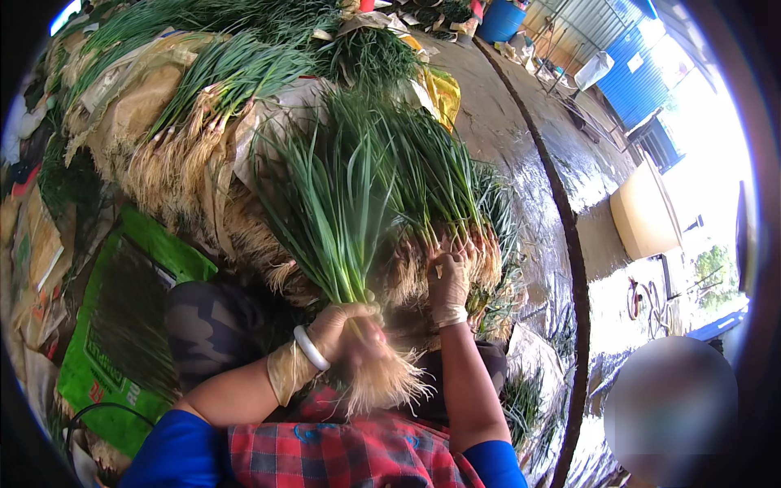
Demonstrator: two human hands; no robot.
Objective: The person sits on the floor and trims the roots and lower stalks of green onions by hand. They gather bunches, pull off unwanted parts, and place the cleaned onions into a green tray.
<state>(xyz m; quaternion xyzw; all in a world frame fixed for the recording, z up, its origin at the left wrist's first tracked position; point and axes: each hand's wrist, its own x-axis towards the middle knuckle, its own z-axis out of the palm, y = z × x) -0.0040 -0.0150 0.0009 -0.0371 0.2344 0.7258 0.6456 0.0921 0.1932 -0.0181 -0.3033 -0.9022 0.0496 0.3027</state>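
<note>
My left hand [351, 326], in a thin translucent glove with a white bangle at the wrist, grips a bunch of green garlic [348, 244]. Its long leaves fan upward and away from me, while the pale roots [384, 378] hang toward my lap. The bulb ends look blurred. To the right, my gloved right hand [449, 283] reaches to the near edge of a pile of green garlic [427, 165]. Its thumb and curled fingers pinch at the reddish stalk bases there; the fingertips are partly hidden. That pile's roots face me.
More bunched green garlic [244, 73] lies on woven sacks [146, 85] at upper left. A green printed sack [91, 360] is beside my left knee. Along the wet concrete floor [506, 116] runs a dark groove [558, 189]. A blue barrel [501, 23] and cream tub [647, 210] stand beyond.
</note>
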